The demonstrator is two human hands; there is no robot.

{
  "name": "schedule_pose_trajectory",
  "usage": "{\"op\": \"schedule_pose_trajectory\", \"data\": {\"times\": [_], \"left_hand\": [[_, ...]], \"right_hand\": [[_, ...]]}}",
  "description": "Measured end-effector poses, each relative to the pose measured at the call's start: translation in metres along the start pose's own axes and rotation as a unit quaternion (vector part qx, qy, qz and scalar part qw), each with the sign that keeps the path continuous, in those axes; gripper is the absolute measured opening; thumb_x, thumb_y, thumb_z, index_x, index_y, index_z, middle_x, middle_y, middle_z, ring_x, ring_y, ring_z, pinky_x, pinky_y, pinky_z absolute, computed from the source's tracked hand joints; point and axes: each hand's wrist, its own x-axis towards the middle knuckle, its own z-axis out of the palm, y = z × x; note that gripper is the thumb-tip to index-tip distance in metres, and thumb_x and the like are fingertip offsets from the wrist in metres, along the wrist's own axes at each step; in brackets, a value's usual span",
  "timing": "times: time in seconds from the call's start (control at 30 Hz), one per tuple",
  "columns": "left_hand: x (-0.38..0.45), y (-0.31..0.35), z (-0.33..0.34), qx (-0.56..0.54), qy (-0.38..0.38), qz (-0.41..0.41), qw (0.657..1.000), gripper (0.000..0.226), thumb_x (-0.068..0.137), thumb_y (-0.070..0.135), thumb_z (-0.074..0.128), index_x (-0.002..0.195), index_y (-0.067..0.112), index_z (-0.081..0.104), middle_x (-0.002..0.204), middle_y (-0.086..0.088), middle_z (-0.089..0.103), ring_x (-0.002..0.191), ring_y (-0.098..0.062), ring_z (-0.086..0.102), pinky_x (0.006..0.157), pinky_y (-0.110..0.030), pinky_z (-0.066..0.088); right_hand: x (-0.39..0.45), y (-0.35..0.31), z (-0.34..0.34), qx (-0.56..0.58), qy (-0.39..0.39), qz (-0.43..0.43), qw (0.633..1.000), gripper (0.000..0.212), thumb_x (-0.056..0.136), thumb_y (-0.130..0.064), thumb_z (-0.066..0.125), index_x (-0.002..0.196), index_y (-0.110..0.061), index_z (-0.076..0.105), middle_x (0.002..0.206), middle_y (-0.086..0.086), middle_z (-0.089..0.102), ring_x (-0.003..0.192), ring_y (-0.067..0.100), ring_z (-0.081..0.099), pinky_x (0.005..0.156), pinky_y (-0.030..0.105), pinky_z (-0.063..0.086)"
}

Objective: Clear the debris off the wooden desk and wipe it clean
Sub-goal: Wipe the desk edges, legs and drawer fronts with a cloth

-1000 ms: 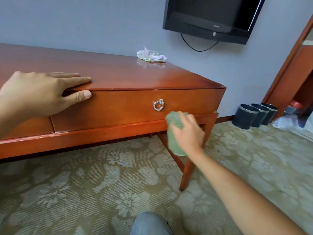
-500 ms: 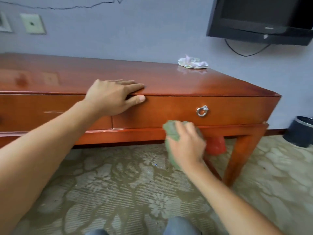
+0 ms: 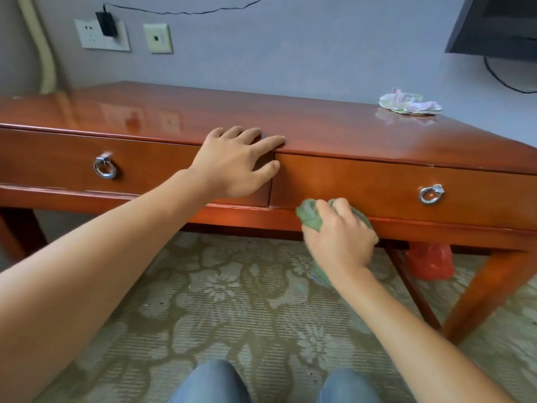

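Head view looks down on a glossy wooden desk (image 3: 319, 126) standing against a grey wall, and every place here is given from that desk. The left hand (image 3: 232, 167) lies on the desk's front edge, above the seam between its two drawers: the four fingers are straight and spread flat on the top, and the thumb presses against the drawer front below the edge. It holds nothing. The right hand (image 3: 340, 239) is at the lower rail of the desk, under the right drawer (image 3: 363, 184), with its fingers curled tight round a bunched green cloth (image 3: 311, 216). The cloth bulges out above the knuckles and touches the rail, and a fold of it hangs below the wrist. On the desk's top, at the far right corner near the wall, lies a crumpled wrapper (image 3: 409, 104), pale with pink and green print, mirrored in the polish. Each drawer front carries a metal ring pull, the left pull (image 3: 105, 167) well apart from the left hand and the right pull (image 3: 431, 194) to the right of the cloth. Under the desk, behind its right front leg, a red plastic bag (image 3: 430, 261) sits on the flowered carpet (image 3: 232, 301). On the wall above the desk's left end are a socket plate (image 3: 101, 34) with a black plug in it and a second plate beside it. A dark television (image 3: 494, 24) hangs above the desk's right end. The person's knees in blue jeans (image 3: 209, 382) show in front of the desk.
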Motion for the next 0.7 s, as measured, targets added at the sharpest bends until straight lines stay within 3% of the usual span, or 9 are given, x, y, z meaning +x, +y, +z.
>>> {"op": "schedule_pose_trajectory", "data": {"times": [0.07, 0.17, 0.27, 0.4, 0.5, 0.6, 0.7], "left_hand": [[0.002, 0.003, 0.001, -0.008, 0.002, -0.01, 1.0, 0.06, 0.098, 0.065, 0.024, 0.155, 0.049, 0.035, 0.155, -0.001, 0.05, 0.142, -0.03, 0.045, 0.116, -0.05, 0.035], [0.0, 0.003, -0.001, -0.036, -0.012, -0.024, 0.999, 0.058, 0.1, 0.059, 0.024, 0.157, 0.051, 0.031, 0.163, 0.001, 0.041, 0.15, -0.03, 0.036, 0.123, -0.052, 0.027], [-0.002, 0.001, -0.008, -0.064, -0.017, -0.032, 0.997, 0.057, 0.1, 0.052, 0.025, 0.157, 0.051, 0.032, 0.165, 0.003, 0.037, 0.153, -0.029, 0.032, 0.126, -0.049, 0.022], [-0.004, 0.002, -0.01, -0.086, -0.038, -0.033, 0.995, 0.064, 0.094, 0.05, 0.023, 0.157, 0.052, 0.03, 0.168, 0.004, 0.033, 0.155, -0.026, 0.027, 0.128, -0.047, 0.016], [-0.003, 0.001, -0.009, -0.084, -0.043, -0.033, 0.995, 0.068, 0.09, 0.051, 0.021, 0.157, 0.053, 0.028, 0.168, 0.003, 0.032, 0.156, -0.027, 0.026, 0.128, -0.048, 0.016], [-0.003, 0.0, -0.009, -0.078, -0.048, -0.026, 0.995, 0.069, 0.089, 0.052, 0.02, 0.158, 0.053, 0.027, 0.169, 0.002, 0.031, 0.156, -0.027, 0.026, 0.127, -0.05, 0.018], [-0.004, 0.0, -0.009, -0.072, -0.051, -0.025, 0.996, 0.07, 0.088, 0.052, 0.017, 0.158, 0.053, 0.026, 0.168, 0.002, 0.031, 0.156, -0.027, 0.026, 0.127, -0.05, 0.018]], "right_hand": [[0.004, -0.039, 0.01, 0.04, -0.001, -0.035, 0.999, 0.026, 0.084, -0.042, 0.06, 0.094, -0.023, 0.076, 0.087, -0.001, 0.064, 0.066, 0.028, 0.068, 0.051, 0.027, 0.041], [0.008, -0.083, 0.02, 0.065, -0.022, -0.082, 0.994, 0.027, 0.083, -0.046, 0.068, 0.099, -0.026, 0.077, 0.09, -0.001, 0.066, 0.071, 0.027, 0.07, 0.051, 0.03, 0.047], [0.006, -0.065, 0.013, 0.067, -0.038, -0.05, 0.996, 0.024, 0.079, -0.045, 0.076, 0.098, -0.031, 0.077, 0.091, -0.005, 0.067, 0.072, 0.028, 0.071, 0.054, 0.03, 0.048], [0.001, -0.023, 0.005, 0.023, -0.014, 0.02, 0.999, 0.026, 0.073, -0.033, 0.086, 0.096, -0.022, 0.079, 0.088, -0.001, 0.067, 0.066, 0.03, 0.069, 0.054, 0.028, 0.041], [0.006, -0.059, 0.014, 0.031, -0.007, 0.002, 0.999, 0.017, 0.08, -0.038, 0.073, 0.088, -0.023, 0.077, 0.083, 0.001, 0.064, 0.063, 0.029, 0.068, 0.051, 0.027, 0.041], [0.008, -0.101, 0.026, 0.065, -0.016, -0.072, 0.995, 0.03, 0.086, -0.048, 0.058, 0.091, -0.023, 0.075, 0.087, 0.001, 0.066, 0.066, 0.025, 0.069, 0.048, 0.03, 0.047], [0.012, -0.091, 0.022, 0.077, -0.043, -0.101, 0.991, 0.033, 0.084, -0.05, 0.055, 0.097, -0.028, 0.076, 0.091, -0.003, 0.067, 0.071, 0.025, 0.071, 0.051, 0.032, 0.054]]}}
